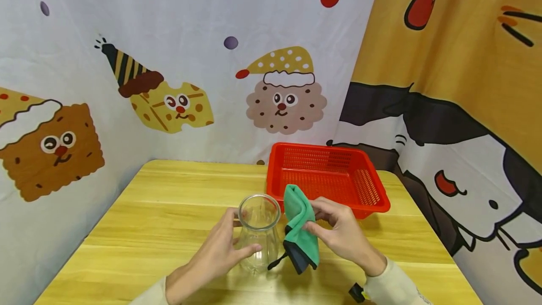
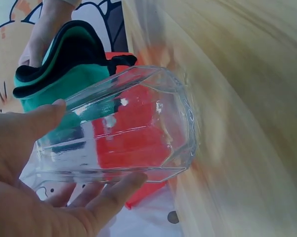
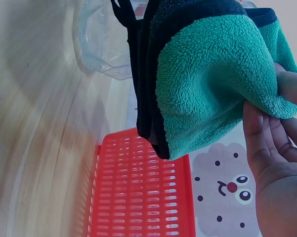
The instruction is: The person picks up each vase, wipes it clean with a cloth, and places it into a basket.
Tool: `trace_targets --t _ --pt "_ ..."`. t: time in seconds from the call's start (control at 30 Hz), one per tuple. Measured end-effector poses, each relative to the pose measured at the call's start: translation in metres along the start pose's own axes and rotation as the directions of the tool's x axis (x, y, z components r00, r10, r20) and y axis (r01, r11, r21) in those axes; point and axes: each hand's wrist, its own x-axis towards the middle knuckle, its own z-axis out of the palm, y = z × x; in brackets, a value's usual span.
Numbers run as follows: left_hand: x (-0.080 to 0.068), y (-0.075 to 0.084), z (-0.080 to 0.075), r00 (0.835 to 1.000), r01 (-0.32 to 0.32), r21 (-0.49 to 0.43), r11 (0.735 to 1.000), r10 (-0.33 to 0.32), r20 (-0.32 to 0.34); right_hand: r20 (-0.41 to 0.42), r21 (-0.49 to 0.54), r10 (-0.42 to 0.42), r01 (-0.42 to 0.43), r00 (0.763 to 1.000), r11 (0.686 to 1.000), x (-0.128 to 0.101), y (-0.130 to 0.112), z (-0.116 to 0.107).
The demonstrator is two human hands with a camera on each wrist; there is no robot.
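A clear faceted glass jar stands upright on the wooden table. My left hand grips its side, thumb on one face and fingers on the other. A green cloth with a dark edge hangs folded just right of the jar. My right hand pinches the cloth between thumb and fingers. In the right wrist view the jar shows behind the cloth.
A red perforated plastic basket stands behind the hands at the table's back right. Cartoon-printed cloth walls close in the table at the back and on both sides.
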Motion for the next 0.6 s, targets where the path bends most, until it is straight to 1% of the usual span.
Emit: trace_targets --t 0.1,0.17,0.27,0.3,0.4,0.53,0.6 --pt "-0.001 -0.002 -0.003 0.999 -0.035 -0.009 0.999 0.035 0.035 -0.001 -0.005 0.014 -0.014 1.000 1.000 -0.001 0.001 0.000" --pt "-0.002 -0.004 -0.006 0.996 -0.074 0.008 0.997 0.073 0.054 0.002 -0.007 0.023 -0.023 1.000 1.000 -0.002 0.001 0.000" --pt "-0.002 -0.006 -0.008 0.987 -0.144 0.038 0.989 0.141 0.075 0.005 -0.007 0.036 -0.036 0.999 0.999 -0.003 0.002 0.000" --pt "-0.003 -0.006 -0.008 0.985 -0.158 0.039 0.987 0.155 0.080 0.006 -0.008 0.038 -0.038 0.999 0.999 -0.003 0.003 0.001" --pt "-0.003 -0.006 -0.009 0.981 -0.175 0.052 0.983 0.170 0.090 0.008 -0.015 0.041 -0.040 0.999 0.999 -0.004 0.004 0.001" --pt "-0.004 -0.006 -0.011 0.984 -0.164 0.107 0.981 0.155 0.087 0.016 -0.028 0.037 -0.036 0.999 0.999 -0.002 0.004 0.002" --pt "-0.004 -0.007 -0.013 0.982 -0.182 0.145 0.973 0.171 0.084 0.020 -0.029 0.034 -0.033 0.999 0.999 -0.001 0.004 0.003"
